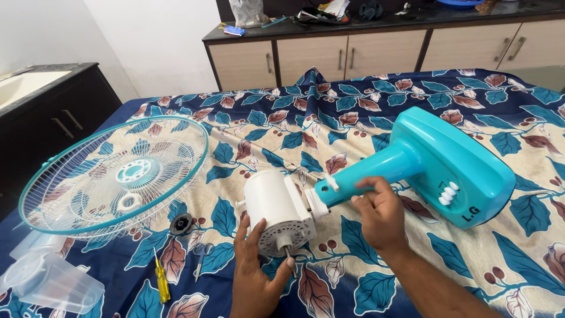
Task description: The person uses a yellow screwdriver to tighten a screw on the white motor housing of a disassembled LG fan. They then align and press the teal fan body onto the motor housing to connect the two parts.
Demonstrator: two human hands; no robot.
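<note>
On a bed spread with a leaf-print sheet (376,118), the left hand (254,268) cups the white fan motor (276,207), fingers wrapped around its housing. The right hand (379,213) pinches the teal stand's neck (368,172). Fan grille (112,176) and yellow screwdriver (161,280) lie left.

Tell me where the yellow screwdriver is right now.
In the head view, the yellow screwdriver lies on the flowered bedsheet at lower left, below the fan guard, left of the left hand holding the white motor.
</note>
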